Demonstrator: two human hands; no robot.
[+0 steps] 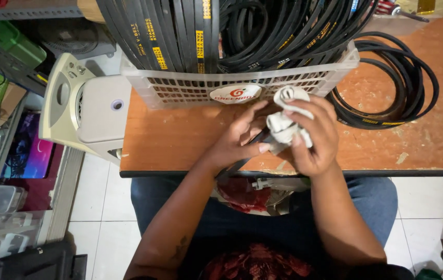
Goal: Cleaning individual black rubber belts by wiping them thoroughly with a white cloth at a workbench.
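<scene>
Orange worktop (180, 140) | right hand (312, 137) | crumpled white cloth (283, 124) | left hand (239, 140) touching

Left hand (239, 139): fingers extended toward one o'clock, palm turned right.
Right hand (312, 136): fingers curled closed, clenched.

Small repair or spare-parts shop, workshop end. Just beyond the fingers (255, 116) stands a white plastic basket (180, 88) crammed with black rubber drive belts (180, 31); more belts (392, 88) lie coiled loose to the right of the fingers on a worn, chipped orange worktop (180, 140). Left of the fingers, past the table edge, a cream appliance housing (84, 109) sits against metal shelving (9, 62) with boxed stock. Below, white tiled floor (97, 197) and clear plastic containers (4, 207).
</scene>
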